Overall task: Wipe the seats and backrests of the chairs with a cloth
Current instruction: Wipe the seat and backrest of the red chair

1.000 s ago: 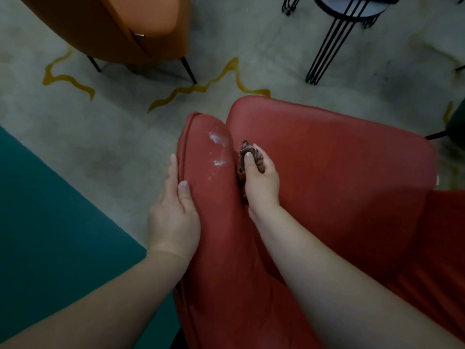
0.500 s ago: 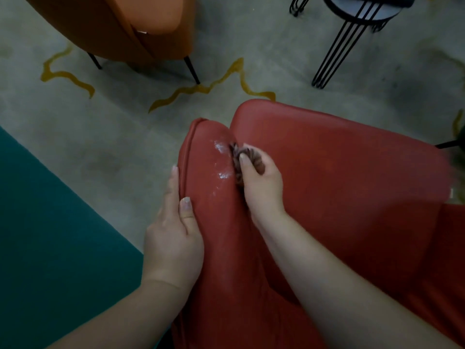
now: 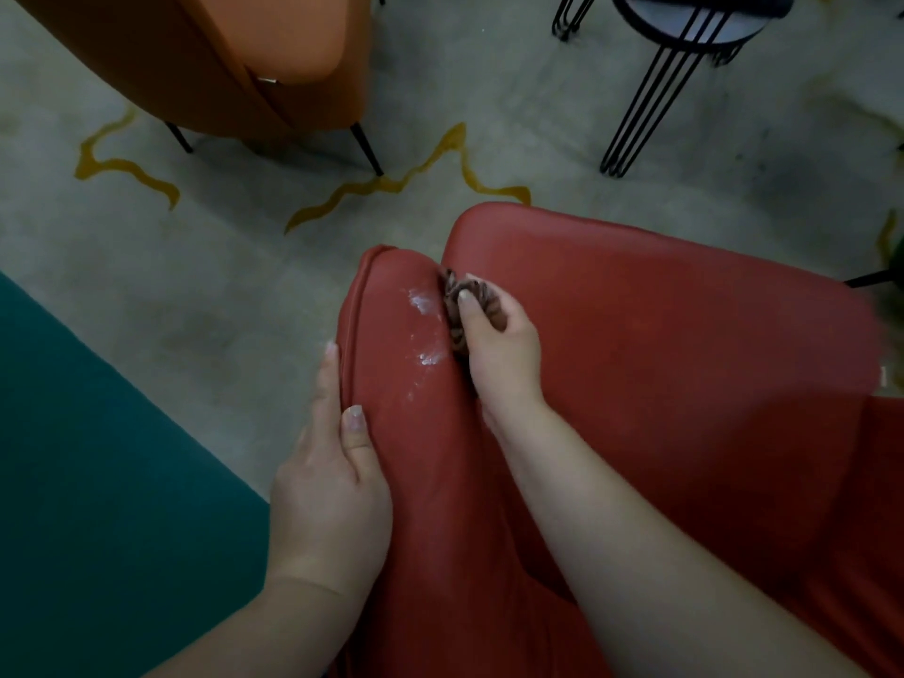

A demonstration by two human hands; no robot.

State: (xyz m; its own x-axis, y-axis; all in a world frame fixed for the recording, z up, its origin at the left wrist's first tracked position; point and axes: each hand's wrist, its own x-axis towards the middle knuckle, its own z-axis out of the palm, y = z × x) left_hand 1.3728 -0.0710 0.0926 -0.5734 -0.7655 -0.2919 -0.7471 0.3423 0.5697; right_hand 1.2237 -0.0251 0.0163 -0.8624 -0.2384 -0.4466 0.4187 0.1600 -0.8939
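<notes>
Red faux-leather armchair (image 3: 660,384) is filling most of the lower right here, and everything is happening at the crease between its padded arm and seat cushion. The right hand (image 3: 499,349) is bunching a small brown striped cloth (image 3: 457,305) tight in its curled fingers, pressing it down into that crease near the front end of the armrest. The left hand (image 3: 332,486) is lying flat along the outer edge of the same armrest, fingers together and thumb resting on top, not holding anything. Whitish shiny smears (image 3: 423,330) are sitting on the armrest right beside the cloth. Beyond the red chair's front edge, an orange upholstered chair (image 3: 235,56) and a black wire-legged stool (image 3: 685,36) are standing on the grey floor (image 3: 538,115).
</notes>
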